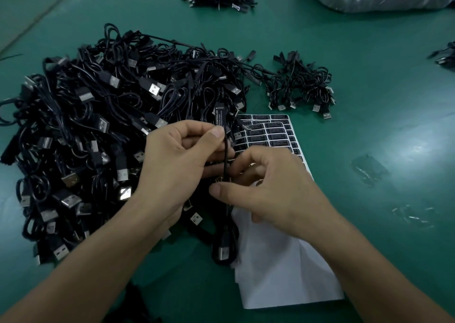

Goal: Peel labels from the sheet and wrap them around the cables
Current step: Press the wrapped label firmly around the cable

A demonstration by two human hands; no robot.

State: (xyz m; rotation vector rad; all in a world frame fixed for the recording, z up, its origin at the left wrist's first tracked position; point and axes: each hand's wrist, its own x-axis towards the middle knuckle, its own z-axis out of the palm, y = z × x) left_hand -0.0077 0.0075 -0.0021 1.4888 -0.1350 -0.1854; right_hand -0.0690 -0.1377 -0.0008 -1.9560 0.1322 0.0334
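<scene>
Both hands are holding one thin black cable [225,155] up and down, just over the label sheet [283,273]. The left hand [177,160] is pinching the cable near the top with its thumb and fingers. The right hand [268,189] is pinching it lower down, and its other fingers are curling in. I cannot tell if a fresh label is hiding under the right fingers. A black label [219,117] with white letters seems to be sitting on the cable just above the left thumb. The plug [222,252] is hanging at the bottom, near the white bare part of the sheet.

Here is what could go wrong, I think. The label is sticky, so it could be going on crooked if the cable is twisting between the two hands. The sticky side could also be grabbing a finger, and then it would be folding onto itself. The hanging plug could be swinging and dragging the sheet across the green surface [369,101]. The big pile [98,125] of cables is lying right beside the left hand, touching the sheet's edge, so a loop from it could be catching on the held cable and tugging it.
</scene>
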